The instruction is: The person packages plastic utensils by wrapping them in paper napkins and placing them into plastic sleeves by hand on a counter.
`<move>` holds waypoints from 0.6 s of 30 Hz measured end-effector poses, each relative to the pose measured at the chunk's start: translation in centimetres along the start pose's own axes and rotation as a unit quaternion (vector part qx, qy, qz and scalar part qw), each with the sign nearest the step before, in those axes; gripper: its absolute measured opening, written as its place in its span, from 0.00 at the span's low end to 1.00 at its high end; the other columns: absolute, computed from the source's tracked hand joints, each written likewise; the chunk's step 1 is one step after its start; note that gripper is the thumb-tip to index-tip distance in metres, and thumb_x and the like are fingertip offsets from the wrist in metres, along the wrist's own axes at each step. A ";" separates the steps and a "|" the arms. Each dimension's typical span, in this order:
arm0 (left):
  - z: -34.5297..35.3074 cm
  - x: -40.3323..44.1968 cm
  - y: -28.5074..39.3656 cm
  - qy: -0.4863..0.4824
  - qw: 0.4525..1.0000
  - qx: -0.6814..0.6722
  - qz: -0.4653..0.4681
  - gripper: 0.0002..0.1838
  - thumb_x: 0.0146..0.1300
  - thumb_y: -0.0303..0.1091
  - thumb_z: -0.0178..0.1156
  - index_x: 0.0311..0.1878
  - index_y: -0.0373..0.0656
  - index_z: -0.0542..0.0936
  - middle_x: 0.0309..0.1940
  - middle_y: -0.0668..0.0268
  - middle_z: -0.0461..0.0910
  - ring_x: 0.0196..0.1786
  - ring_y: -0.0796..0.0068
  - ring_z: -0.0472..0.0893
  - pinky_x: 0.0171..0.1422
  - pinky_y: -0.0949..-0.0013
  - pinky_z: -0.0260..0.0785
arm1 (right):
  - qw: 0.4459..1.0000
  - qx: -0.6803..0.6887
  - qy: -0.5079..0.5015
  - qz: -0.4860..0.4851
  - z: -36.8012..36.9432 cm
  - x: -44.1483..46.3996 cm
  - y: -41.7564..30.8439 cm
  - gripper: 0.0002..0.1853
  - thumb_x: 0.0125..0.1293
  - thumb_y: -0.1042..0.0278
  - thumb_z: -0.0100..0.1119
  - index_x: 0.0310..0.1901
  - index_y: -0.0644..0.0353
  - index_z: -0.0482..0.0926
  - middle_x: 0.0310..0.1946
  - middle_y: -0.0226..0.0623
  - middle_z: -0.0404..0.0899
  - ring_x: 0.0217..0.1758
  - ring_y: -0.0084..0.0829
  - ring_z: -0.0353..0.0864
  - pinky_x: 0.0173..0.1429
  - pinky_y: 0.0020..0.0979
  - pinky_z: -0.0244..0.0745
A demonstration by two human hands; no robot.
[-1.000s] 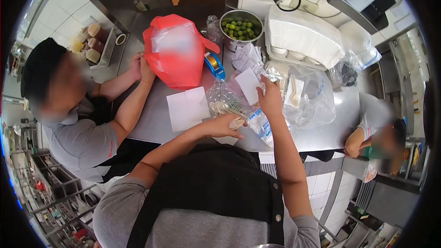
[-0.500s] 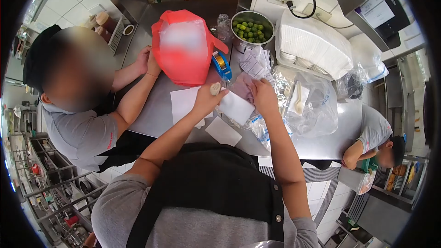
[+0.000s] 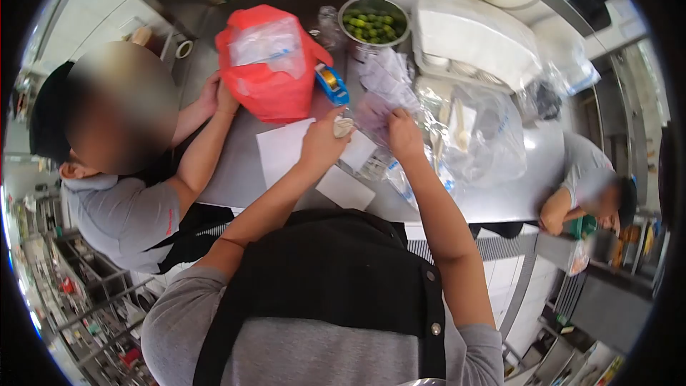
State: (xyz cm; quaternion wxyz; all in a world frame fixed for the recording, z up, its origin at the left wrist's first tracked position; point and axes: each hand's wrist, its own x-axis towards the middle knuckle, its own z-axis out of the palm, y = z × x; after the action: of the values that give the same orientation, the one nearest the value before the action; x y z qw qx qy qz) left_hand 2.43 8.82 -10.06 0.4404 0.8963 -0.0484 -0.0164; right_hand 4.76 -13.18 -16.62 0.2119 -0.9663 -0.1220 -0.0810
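Observation:
My left hand (image 3: pixel 323 144) is closed above the white papers, with a small crumpled cream-coloured thing (image 3: pixel 344 126) at its fingers; I cannot make out what it is. The fingers of my right hand (image 3: pixel 406 134) are pinched on a thin lilac paper slip (image 3: pixel 373 111), below a heap of printed receipts (image 3: pixel 388 75). Between the hands a white folded paper (image 3: pixel 359 151) lies on clear plastic. Nearer to me is another white paper (image 3: pixel 345 187), and a larger white sheet (image 3: pixel 277 149) lies left of my left hand. A blue tape dispenser (image 3: pixel 331 84) stands just beyond.
A co-worker at the left has both hands by a red plastic bag (image 3: pixel 268 82). Behind stands a metal pot of green limes (image 3: pixel 373 25). To the right are white foam containers (image 3: pixel 475 39) and plastic bags with cutlery (image 3: pixel 493 132). Another person (image 3: pixel 589 186) is at far right.
My left hand has moved forward, off the white folded paper, which now lies lower between my hands. My right hand stays at the lilac slip. The whole view has shifted slightly.

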 end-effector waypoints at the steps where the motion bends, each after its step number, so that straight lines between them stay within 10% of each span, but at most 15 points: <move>1: 0.0 -0.2 0.3 -0.013 1.000 -0.007 0.006 0.25 0.58 0.31 0.68 0.60 0.39 0.77 0.31 0.55 0.85 0.36 0.63 0.87 0.42 0.64 0.76 | 0.995 0.073 0.026 -0.055 -1.1 -0.3 -0.3 0.13 0.58 0.76 0.56 0.46 0.62 0.81 0.50 0.43 0.79 0.52 0.48 0.79 0.54 0.39 0.78; 5: -0.6 -1.2 1.3 -0.044 0.998 -0.035 -0.009 0.22 0.58 0.31 0.69 0.58 0.43 0.79 0.32 0.55 0.86 0.35 0.66 0.87 0.43 0.66 0.76 | 0.893 0.376 0.130 0.212 -8.9 -4.6 -2.4 0.16 0.63 0.83 0.52 0.51 0.63 0.80 0.49 0.43 0.81 0.44 0.38 0.83 0.50 0.33 0.79; 11: 1.1 -3.6 1.7 -0.103 0.990 -0.078 0.051 0.20 0.58 0.29 0.68 0.55 0.43 0.81 0.34 0.54 0.86 0.39 0.63 0.87 0.44 0.66 0.76 | 0.918 0.044 0.183 0.349 -13.5 -18.2 2.5 0.09 0.64 0.81 0.57 0.45 0.67 0.82 0.37 0.43 0.81 0.35 0.35 0.83 0.37 0.30 0.79; 18: 7.1 -6.4 3.1 -0.423 0.868 0.059 0.253 0.20 0.55 0.23 0.56 0.52 0.43 0.82 0.57 0.53 0.79 0.51 0.51 0.83 0.57 0.53 0.73 | 0.959 0.023 0.138 0.245 -8.1 -20.0 0.9 0.08 0.52 0.79 0.64 0.35 0.68 0.82 0.35 0.42 0.75 0.44 0.42 0.76 0.40 0.36 0.73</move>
State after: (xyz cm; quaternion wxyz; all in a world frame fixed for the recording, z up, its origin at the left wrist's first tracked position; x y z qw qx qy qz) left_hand -4.63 1.99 -11.99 0.3133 0.7848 -0.4561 -0.2789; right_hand -15.00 -21.45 -13.84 0.2622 -0.9408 0.1468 -0.1567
